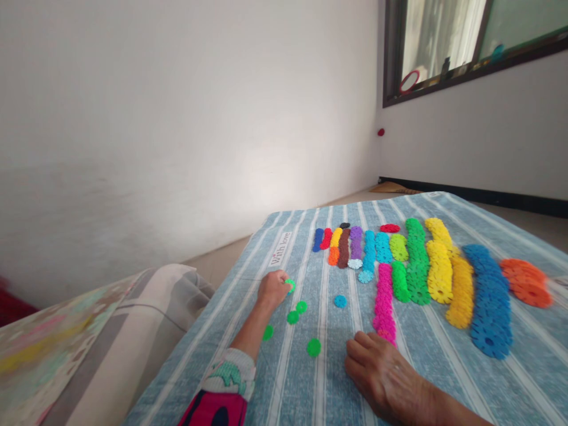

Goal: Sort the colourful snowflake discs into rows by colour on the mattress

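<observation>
From my end I see softly lit, plain white walls (199,118) meeting beside a dark-framed glass window (437,29); below it, a black baseboard (488,199) edges the beige floor (224,253).

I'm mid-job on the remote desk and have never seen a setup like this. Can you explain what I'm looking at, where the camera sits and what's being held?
There is no machine here: those are a person's bare hands. The single picture comes from a camera worn on that person's head, looking forward and down.

Below is a blue-and-white striped cloth. On its right side lie overlapping rows of coloured discs; nearer the middle are four loose green discs and a loose blue disc.

The left hand has its fingers closed on another green disc. The right hand is curled by the near end of the pink row; whether it holds anything is hidden.
</observation>
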The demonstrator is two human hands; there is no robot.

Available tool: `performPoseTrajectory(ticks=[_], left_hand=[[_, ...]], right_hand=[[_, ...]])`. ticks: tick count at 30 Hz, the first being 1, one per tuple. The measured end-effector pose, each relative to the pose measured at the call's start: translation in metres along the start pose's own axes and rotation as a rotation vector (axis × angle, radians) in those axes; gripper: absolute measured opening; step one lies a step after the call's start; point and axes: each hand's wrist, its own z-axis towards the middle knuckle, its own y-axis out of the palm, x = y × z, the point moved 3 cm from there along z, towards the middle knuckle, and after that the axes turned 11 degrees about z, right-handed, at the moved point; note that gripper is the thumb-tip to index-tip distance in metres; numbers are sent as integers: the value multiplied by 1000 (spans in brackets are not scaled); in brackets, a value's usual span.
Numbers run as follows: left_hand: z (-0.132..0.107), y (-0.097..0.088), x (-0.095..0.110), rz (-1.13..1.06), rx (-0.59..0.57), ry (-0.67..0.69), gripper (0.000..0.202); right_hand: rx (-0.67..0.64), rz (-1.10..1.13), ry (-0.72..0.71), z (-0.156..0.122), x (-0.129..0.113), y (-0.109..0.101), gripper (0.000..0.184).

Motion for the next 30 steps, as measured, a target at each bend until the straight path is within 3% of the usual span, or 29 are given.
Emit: performPoseTrajectory(ticks=[11, 18, 23, 27, 30], left_hand=[[-34, -16, -2, -305, -98, 9, 14], [-67, -12, 25, -496, -254, 28, 18], [-90, -7, 52, -608, -317, 81, 16], [-108, -2, 69, -664, -393, 117, 17], [-118, 1, 79, -661, -429, 161, 15]], right_hand=[[24, 3, -11, 0, -2, -4, 18], [17, 48, 14, 1, -1, -7, 20], [170, 29, 45, 3, 2, -17, 23], [312, 13, 138, 4, 8, -27, 13], [388, -1, 182, 5, 11, -30, 19]])
